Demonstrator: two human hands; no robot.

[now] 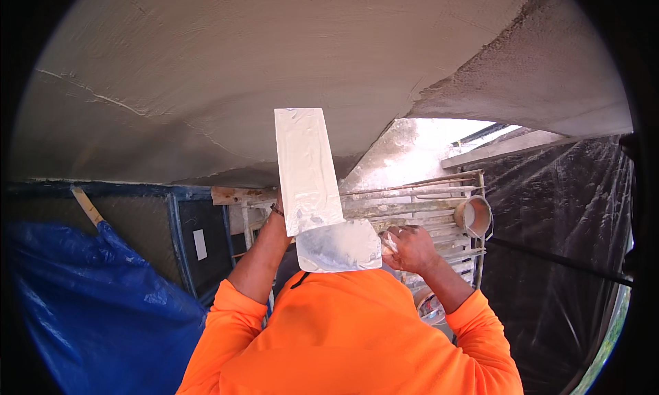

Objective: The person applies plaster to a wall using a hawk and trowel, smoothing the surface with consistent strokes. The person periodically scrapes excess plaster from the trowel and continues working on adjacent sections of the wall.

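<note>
A long rectangular plastering trowel [307, 168] stands out in front of me, its upper face coated with pale wet plaster. Behind its lower left edge is my left hand [277, 213], with a dark band at the wrist; the trowel hides the fingers, but the hand appears to hold it from beneath. My right hand [410, 249], smeared with plaster, is closed around the handle of a wide putty knife [340, 246]. This knife's rounded metal blade, streaked with plaster, lies across the trowel's near end.
A freshly plastered, sloping surface [226, 72] spans overhead, with a rough edge at right. Below are scaffold boards [405, 207] and a plaster-stained bucket [474, 216]. A blue tarp [96, 306] hangs left, dark plastic sheeting [549, 257] right.
</note>
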